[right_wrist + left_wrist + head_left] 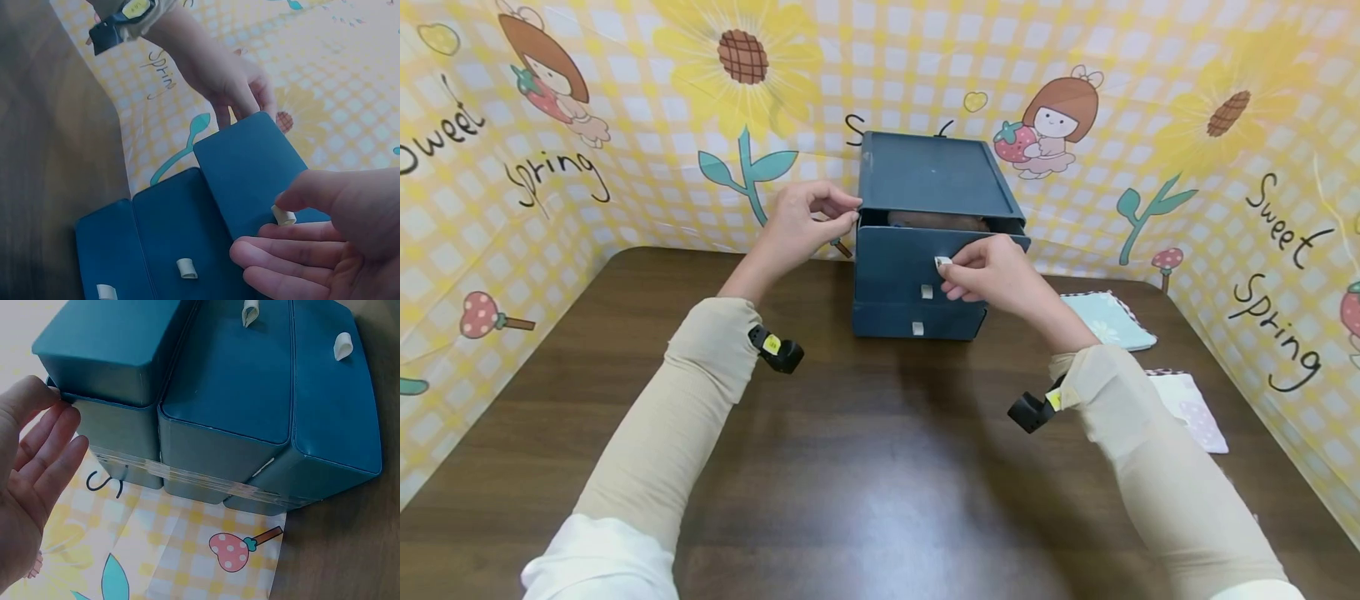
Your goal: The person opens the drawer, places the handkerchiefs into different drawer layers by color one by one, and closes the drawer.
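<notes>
Blue cabinet [936,171] stood at approx 12 o'clock on the bench [820,500], top drawer [887,258] part-way out, brown item [936,220] in the gap, ID unclear. L hand [797,221], fingers pinched narrow, held the cabinet's edge at 10 o'clock; R hand [992,275] at 4 o'clock pinched the drawer's pale tab [943,262]. Main risk, prob.: cabinet sliding or tipping toward 6 o'clock if R tugged hard w/ a weak L hold; tab slipping or tearing if pulled off-centre.
</notes>
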The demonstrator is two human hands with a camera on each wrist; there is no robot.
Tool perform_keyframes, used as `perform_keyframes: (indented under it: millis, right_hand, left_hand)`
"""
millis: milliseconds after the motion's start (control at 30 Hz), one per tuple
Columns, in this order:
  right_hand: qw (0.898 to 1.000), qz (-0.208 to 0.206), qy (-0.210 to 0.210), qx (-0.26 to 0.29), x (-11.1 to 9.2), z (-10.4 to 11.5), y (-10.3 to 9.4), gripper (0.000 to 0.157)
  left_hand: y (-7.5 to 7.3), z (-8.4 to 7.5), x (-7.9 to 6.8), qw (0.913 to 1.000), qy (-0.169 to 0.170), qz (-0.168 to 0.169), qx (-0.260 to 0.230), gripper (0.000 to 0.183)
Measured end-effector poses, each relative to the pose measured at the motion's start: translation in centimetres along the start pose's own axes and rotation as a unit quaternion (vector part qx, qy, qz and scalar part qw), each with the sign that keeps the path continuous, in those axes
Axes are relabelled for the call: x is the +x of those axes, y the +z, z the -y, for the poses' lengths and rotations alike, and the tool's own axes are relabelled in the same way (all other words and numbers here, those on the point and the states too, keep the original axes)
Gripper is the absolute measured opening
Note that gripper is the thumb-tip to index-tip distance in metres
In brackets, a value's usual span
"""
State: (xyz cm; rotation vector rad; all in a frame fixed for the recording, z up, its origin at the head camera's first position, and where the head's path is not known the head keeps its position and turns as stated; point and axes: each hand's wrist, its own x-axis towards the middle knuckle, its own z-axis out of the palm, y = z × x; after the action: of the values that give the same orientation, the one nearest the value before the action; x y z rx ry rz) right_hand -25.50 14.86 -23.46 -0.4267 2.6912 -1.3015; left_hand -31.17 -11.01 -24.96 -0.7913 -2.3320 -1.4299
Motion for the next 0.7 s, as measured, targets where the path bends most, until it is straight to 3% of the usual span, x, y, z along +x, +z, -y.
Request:
perform_keyframes:
  millis: [700]
  right_hand:
    - [0.999, -0.029, -0.005, -0.013, 2.2, -0.2, -0.2, 0.027]
  left_hand:
    - [-0.1, 0.0, 0.0, 1.0, -0.002, 0.0, -0.001, 0.015]
